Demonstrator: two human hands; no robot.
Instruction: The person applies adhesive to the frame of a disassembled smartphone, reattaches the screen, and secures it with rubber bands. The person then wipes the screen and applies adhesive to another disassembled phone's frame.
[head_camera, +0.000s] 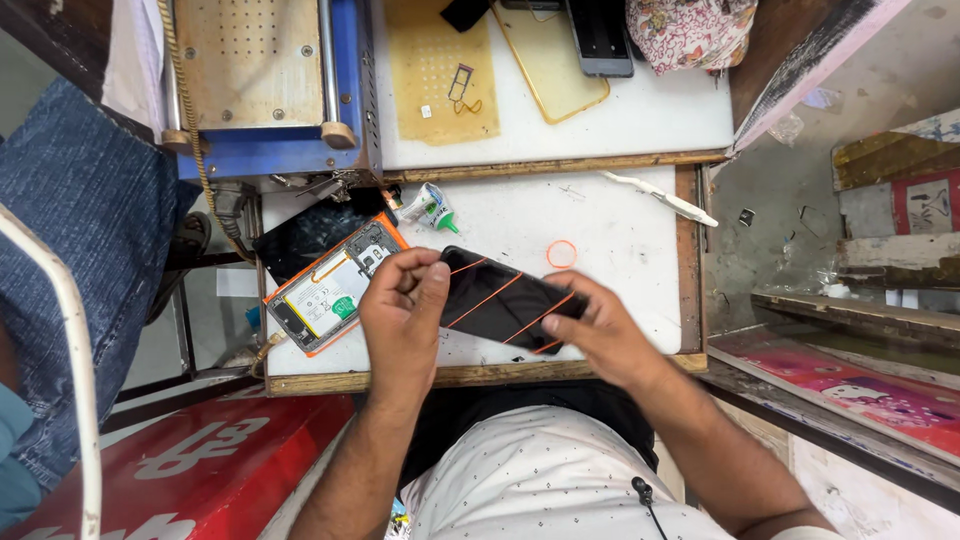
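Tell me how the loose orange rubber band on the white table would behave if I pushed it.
The orange rubber band is a thin open ring lying flat, so it would probably slide or flop, not roll. It looks very light and soft, likely deforming under a fingertip. It lies apart from the banded phone held by both hands.

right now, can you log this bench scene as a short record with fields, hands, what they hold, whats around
setting: white worktop with a wooden edge, seen from above
left hand: left hand grips one end of the dark phone
right hand: right hand holds the phone's other end
phone state: several orange rubber bands wrapped across it
beside left hand: opened phone in orange case, insides showing
loose on worktop: one orange rubber band, small glue bottle with green tip, white tweezers
behind: blue machine, yellowish mat
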